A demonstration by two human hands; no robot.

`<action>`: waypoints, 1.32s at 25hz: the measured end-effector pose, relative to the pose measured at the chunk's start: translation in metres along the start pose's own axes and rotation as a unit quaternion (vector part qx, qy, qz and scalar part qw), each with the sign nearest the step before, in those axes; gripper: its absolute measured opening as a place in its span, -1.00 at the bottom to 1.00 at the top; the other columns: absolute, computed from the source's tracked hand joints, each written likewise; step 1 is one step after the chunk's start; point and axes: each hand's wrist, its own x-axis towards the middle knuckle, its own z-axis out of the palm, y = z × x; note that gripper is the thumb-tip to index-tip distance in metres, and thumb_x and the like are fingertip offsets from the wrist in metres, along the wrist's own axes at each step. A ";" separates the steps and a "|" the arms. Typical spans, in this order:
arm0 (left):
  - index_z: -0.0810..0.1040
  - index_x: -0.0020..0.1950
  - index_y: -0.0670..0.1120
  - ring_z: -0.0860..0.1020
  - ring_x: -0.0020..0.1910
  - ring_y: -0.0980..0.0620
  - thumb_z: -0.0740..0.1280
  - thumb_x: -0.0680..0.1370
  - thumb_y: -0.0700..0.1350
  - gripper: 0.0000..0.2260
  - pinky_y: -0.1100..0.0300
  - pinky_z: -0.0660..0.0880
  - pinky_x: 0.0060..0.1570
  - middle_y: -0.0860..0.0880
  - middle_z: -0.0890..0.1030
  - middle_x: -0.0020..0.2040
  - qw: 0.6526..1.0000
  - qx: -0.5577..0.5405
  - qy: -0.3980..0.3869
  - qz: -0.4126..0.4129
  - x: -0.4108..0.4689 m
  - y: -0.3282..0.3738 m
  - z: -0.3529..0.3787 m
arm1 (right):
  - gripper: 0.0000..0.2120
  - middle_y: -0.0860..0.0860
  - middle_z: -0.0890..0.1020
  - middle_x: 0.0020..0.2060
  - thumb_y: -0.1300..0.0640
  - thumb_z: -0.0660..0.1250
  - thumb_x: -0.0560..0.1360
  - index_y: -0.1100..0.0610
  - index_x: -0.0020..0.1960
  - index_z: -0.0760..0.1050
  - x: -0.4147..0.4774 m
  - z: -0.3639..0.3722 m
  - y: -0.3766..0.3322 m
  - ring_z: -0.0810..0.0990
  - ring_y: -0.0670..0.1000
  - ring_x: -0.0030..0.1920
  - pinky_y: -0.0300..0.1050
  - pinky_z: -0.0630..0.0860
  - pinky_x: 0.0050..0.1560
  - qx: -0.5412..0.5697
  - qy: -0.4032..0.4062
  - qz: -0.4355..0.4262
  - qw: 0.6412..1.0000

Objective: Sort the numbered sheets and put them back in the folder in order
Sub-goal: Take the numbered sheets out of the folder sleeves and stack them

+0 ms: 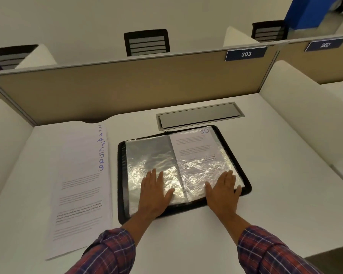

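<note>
Folder [246, 189] lies open near the middle of the desk [275, 194]. Both hands rest flat on it, fingers straight and spread, gripping nothing. The left hand [153, 191] presses the near part of the left pocket [147, 153], and the right hand [223, 191] presses the near part of the right pocket. Only one sheet shows as filed: sheet 10 [194, 147], inside the right pocket. The left pocket looks empty, though glare on the plastic makes that hard to confirm. Other sheets lie in a fanned stack [79, 175] on the desk left of the folder, apart from it. Their handwritten numbers run out of order, with 9 on the nearest; the farthest numbers are too faint to read. The job looks barely begun: nine or so sheets are not yet ordered or filed.
</note>
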 end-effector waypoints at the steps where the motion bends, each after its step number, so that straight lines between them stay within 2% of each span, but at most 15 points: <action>1: 0.06 0.70 -0.02 -0.09 0.69 -0.14 -0.03 0.60 0.42 -0.22 -0.07 -0.10 0.63 -0.12 -0.05 0.71 1.000 0.003 -0.017 0.003 0.002 0.004 0.006 | -0.13 0.26 0.00 0.67 -0.31 0.05 0.66 0.33 0.66 0.00 0.003 -0.002 0.009 0.00 0.24 0.67 0.37 0.04 0.59 -0.011 0.000 0.022 1.000; 5: 0.26 0.59 0.04 0.04 0.67 -0.11 0.15 0.56 0.40 -0.30 -0.11 0.14 0.60 -0.08 0.13 0.68 0.999 0.001 -0.039 -0.008 0.006 0.008 0.018 | -0.18 0.24 -0.02 0.68 -0.33 0.00 0.66 0.26 0.66 0.10 0.015 -0.003 0.027 -0.03 0.25 0.67 0.42 -0.03 0.56 -0.056 -0.027 0.027 0.998; 9: 0.33 0.52 0.08 0.15 0.64 -0.08 0.23 0.54 0.39 -0.36 -0.09 0.26 0.55 -0.03 0.24 0.63 1.000 0.008 -0.025 0.000 0.006 0.007 0.014 | -0.46 0.20 0.14 0.66 -0.14 0.18 0.67 0.07 0.58 0.36 0.022 0.001 0.021 0.08 0.24 0.66 0.47 0.02 0.52 -0.012 -0.002 -0.022 1.000; 12: 0.46 0.33 0.09 0.38 0.47 -0.08 0.26 0.51 0.38 -0.48 -0.04 0.43 0.36 0.04 0.41 0.43 1.000 0.001 -0.001 0.010 0.009 0.009 0.007 | -0.57 0.13 0.21 0.65 -0.04 0.14 0.71 -0.04 0.56 0.41 0.027 -0.003 0.005 0.13 0.17 0.65 0.38 0.04 0.55 0.052 0.019 -0.026 0.998; 14: 0.52 0.23 0.09 0.44 0.35 -0.03 0.27 0.52 0.38 -0.54 -0.02 0.45 0.25 0.09 0.45 0.31 1.000 -0.024 -0.004 -0.019 0.015 0.016 -0.004 | -0.58 0.13 0.25 0.64 -0.03 0.11 0.74 -0.04 0.58 0.38 0.028 -0.007 -0.010 0.17 0.15 0.65 0.31 0.07 0.58 0.120 0.021 -0.026 0.992; 15: 0.55 0.24 0.08 0.45 0.34 -0.02 0.24 0.53 0.40 -0.51 -0.04 0.45 0.26 0.08 0.48 0.32 0.998 -0.048 -0.022 -0.047 0.022 0.018 -0.007 | -0.58 0.15 0.29 0.62 -0.01 0.13 0.74 -0.02 0.57 0.40 0.026 -0.008 -0.017 0.24 0.17 0.62 0.30 0.15 0.58 0.158 0.028 -0.041 0.986; 18: 0.55 0.39 0.02 0.53 0.31 -0.02 0.10 0.49 0.59 -0.22 -0.13 0.48 0.31 0.02 0.56 0.36 0.978 -0.176 -0.035 -0.109 0.039 0.025 -0.027 | -0.62 0.22 0.43 0.53 0.02 0.24 0.71 0.04 0.50 0.49 0.014 -0.009 -0.040 0.49 0.24 0.47 0.26 0.46 0.44 0.264 0.053 -0.114 0.956; 19: 0.54 0.40 -0.01 0.56 0.26 0.00 0.13 0.49 0.58 -0.21 -0.09 0.51 0.27 0.03 0.58 0.34 0.962 -0.240 -0.034 -0.125 0.042 0.029 -0.036 | -0.64 0.22 0.46 0.50 0.03 0.27 0.71 0.05 0.48 0.52 0.008 -0.009 -0.047 0.54 0.24 0.42 0.20 0.52 0.39 0.280 0.060 -0.139 0.948; 22: 0.56 0.25 0.00 0.60 0.09 0.12 0.30 0.57 0.38 -0.49 0.20 0.52 -0.03 0.09 0.61 0.17 0.876 -0.445 -0.055 -0.180 0.048 0.046 -0.065 | -0.63 0.20 0.47 0.50 0.00 0.25 0.70 0.04 0.47 0.54 -0.008 -0.009 -0.070 0.51 0.21 0.45 0.15 0.53 0.38 0.283 0.056 -0.199 0.937; 23: 0.58 0.19 0.00 0.60 0.08 0.12 0.34 0.57 0.33 -0.57 0.23 0.50 -0.07 0.08 0.63 0.13 0.848 -0.490 -0.057 -0.196 0.051 0.049 -0.069 | -0.62 0.18 0.45 0.52 -0.03 0.23 0.71 0.02 0.48 0.52 -0.013 -0.009 -0.076 0.47 0.20 0.49 0.16 0.51 0.41 0.279 0.043 -0.211 0.936; 25: 0.61 0.14 0.00 0.64 0.10 0.01 0.44 0.52 0.31 -0.58 0.13 0.56 0.00 -0.02 0.67 0.10 0.813 -0.539 -0.043 -0.215 0.056 0.048 -0.075 | -0.58 0.13 0.39 0.57 -0.08 0.16 0.72 -0.04 0.53 0.46 -0.021 -0.007 -0.085 0.41 0.16 0.54 0.17 0.47 0.45 0.264 0.013 -0.240 0.934; 27: 0.62 0.16 -0.05 0.69 0.05 -0.06 0.54 0.47 0.22 -0.56 0.01 0.63 0.05 -0.06 0.71 0.06 0.793 -0.559 -0.022 -0.239 0.059 0.043 -0.077 | -0.57 0.05 0.31 0.62 -0.09 0.15 0.73 -0.13 0.59 0.35 -0.027 -0.007 -0.089 0.35 0.11 0.57 0.10 0.40 0.50 0.252 -0.028 -0.282 0.925; 30: 0.62 0.15 -0.11 0.69 -0.08 -0.07 0.52 0.47 -0.21 -0.73 0.06 0.61 -0.15 -0.13 0.72 -0.02 0.801 -0.523 0.038 -0.290 0.061 0.022 -0.077 | -0.42 -0.13 0.10 0.68 -0.23 0.18 0.69 -0.23 0.66 0.12 -0.033 -0.009 -0.086 0.15 -0.06 0.64 -0.09 0.20 0.57 0.261 -0.102 -0.350 0.894; 31: 0.63 0.12 -0.13 0.67 -0.13 -0.06 0.47 0.47 -0.29 -0.76 0.08 0.57 -0.20 -0.15 0.72 -0.05 0.802 -0.507 0.052 -0.311 0.060 0.011 -0.075 | -0.36 -0.16 0.05 0.68 -0.30 0.18 0.67 -0.22 0.68 0.06 -0.033 -0.010 -0.082 0.08 -0.12 0.65 -0.11 0.13 0.58 0.263 -0.110 -0.361 0.888; 33: 0.64 0.04 -0.17 0.69 -0.20 -0.10 0.44 0.49 -0.34 -0.84 0.01 0.61 -0.20 -0.21 0.72 -0.12 0.795 -0.498 0.063 -0.340 0.057 -0.012 -0.071 | -0.28 -0.16 0.07 0.68 -0.37 0.14 0.65 -0.13 0.70 0.03 -0.027 -0.008 -0.068 0.02 -0.16 0.66 -0.06 0.11 0.61 0.258 -0.094 -0.356 0.893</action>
